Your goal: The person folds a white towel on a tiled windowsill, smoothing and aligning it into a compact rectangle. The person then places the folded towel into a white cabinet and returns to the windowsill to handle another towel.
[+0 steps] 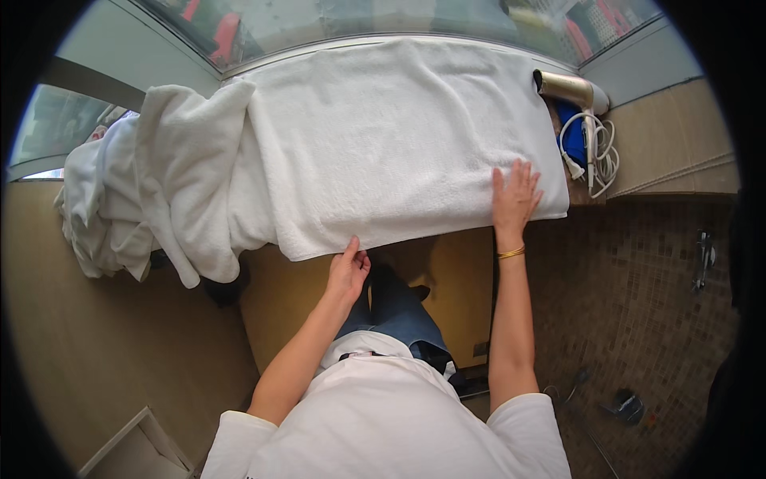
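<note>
A white terry towel lies spread over the window ledge in front of me, its near edge hanging slightly over. My left hand pinches that near edge between thumb and fingers, left of the middle. Flat on the towel's right part rests my right hand, fingers spread, a gold bracelet at the wrist. Wrinkles run through the cloth above and beside it. To the left, a rumpled heap of white towels lies against the spread towel and droops over the ledge.
A gold and white hair dryer with a coiled white cord lies right of the towel, by a blue item. The window borders the far side. A tiled wall with a metal fixture is at the right.
</note>
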`<state>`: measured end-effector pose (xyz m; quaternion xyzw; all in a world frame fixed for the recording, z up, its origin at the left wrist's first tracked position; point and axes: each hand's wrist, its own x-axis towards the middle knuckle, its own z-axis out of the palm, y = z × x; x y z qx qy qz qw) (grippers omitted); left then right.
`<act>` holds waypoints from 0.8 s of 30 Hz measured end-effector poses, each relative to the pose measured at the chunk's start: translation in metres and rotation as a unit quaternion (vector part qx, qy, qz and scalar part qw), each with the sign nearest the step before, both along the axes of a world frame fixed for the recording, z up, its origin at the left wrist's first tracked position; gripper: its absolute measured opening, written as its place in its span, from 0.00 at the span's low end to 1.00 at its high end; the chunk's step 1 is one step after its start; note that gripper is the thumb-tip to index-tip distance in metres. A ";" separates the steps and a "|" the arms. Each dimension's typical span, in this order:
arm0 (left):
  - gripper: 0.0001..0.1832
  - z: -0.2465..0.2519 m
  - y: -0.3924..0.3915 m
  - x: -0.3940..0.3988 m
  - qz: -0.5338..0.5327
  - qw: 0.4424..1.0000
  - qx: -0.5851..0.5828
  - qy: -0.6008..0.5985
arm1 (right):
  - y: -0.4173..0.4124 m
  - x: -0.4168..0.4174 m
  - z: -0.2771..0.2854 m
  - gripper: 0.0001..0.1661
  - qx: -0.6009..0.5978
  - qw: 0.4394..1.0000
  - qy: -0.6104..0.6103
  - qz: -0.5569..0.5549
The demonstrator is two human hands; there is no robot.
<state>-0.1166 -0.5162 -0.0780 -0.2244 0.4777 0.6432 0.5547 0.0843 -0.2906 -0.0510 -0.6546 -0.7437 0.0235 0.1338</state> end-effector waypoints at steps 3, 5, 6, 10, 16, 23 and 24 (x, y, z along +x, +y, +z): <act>0.13 0.003 -0.002 0.001 0.006 1.000 0.004 0.016 | -0.008 -0.056 0.001 0.38 0.094 0.987 0.046 0.123; 0.14 0.005 -0.006 0.005 0.010 0.999 0.010 0.032 | -0.010 -0.083 0.004 0.39 0.047 0.983 0.043 0.172; 0.16 0.004 -0.007 0.004 0.011 0.999 0.014 0.040 | -0.008 -0.091 0.005 0.39 0.023 0.980 0.042 0.195; 0.12 0.007 -0.010 0.010 -0.028 0.999 0.009 0.041 | 0.026 -0.048 -0.010 0.39 0.052 0.973 -0.031 0.225; 0.11 0.029 -0.019 0.022 -0.111 0.994 -0.016 0.004 | 0.022 -0.066 0.006 0.37 0.049 0.974 0.106 0.195; 0.10 0.077 -0.006 -0.032 -0.217 0.773 -0.020 0.595 | -0.035 -0.165 0.007 0.40 0.037 0.937 0.021 0.346; 0.13 0.077 0.001 -0.045 -0.180 0.686 -0.032 0.704 | -0.033 -0.168 0.003 0.40 0.020 0.934 0.005 0.356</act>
